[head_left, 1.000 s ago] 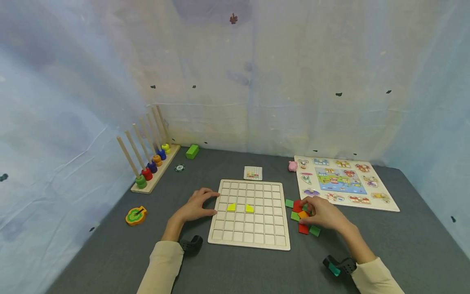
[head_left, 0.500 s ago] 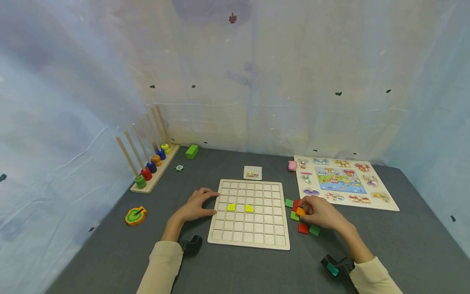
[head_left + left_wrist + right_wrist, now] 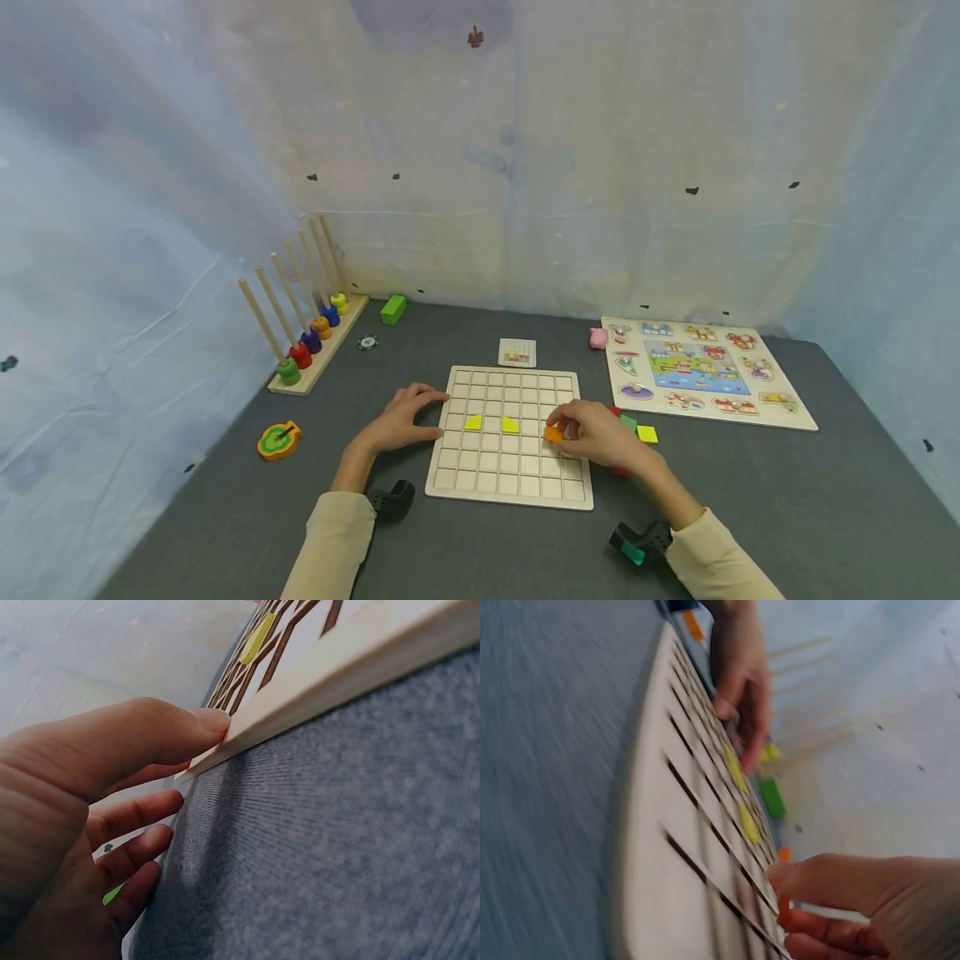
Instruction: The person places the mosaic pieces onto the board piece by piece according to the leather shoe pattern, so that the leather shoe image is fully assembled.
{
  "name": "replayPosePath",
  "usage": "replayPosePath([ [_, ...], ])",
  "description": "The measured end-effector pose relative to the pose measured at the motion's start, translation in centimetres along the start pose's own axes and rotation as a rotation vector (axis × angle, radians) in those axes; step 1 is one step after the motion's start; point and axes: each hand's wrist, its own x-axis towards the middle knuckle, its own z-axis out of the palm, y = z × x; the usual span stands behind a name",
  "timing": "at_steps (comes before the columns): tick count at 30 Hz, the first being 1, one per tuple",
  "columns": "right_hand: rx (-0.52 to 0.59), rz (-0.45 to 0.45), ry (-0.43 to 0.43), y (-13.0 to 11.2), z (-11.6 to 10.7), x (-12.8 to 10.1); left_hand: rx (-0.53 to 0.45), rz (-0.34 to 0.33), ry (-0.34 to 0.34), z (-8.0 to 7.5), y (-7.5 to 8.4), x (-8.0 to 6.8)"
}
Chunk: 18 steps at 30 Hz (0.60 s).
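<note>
carrying an orange tile (image 3: 553, 433) over the wooden grid board (image 3: 510, 492), the right hand (image 3: 596, 437) is pinching it at the fingertips in the head view, just right of two yellow tiles (image 3: 491, 423) already seated in one row. the left hand (image 3: 397, 423) is lying relaxed and holding nothing, fingertips touching the board's left edge. spare tiles (image 3: 636, 429) are lying on the table (image 3: 480, 550) to the board's right.

left wrist view: the thumb (image 3: 150, 735) is pressing the board's edge (image 3: 330, 682), bracing it.

right wrist view: blurred; the fingers (image 3: 840, 889) are pinching the orange piece above the cells.

judgement: placement step is under way; the next move is calling for squaring the tile to one cell and lowering it flat, with the board braced.
</note>
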Motion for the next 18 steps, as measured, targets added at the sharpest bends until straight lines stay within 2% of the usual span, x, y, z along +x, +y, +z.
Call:
replayPosePath([
  [4,0.015,-0.062,0.006,-1.4,1.6,1.4,0.002,-0.001,0.001,0.0,0.0,0.0],
  [10,-0.006,-0.165,0.062,-3.0,3.8,3.3,-0.003,-0.002,-0.001,0.0,0.1,0.0],
  [18,0.039,-0.230,0.171,-4.0,6.9,4.8,0.008,-0.013,0.006,0.1,0.0,0.1],
])
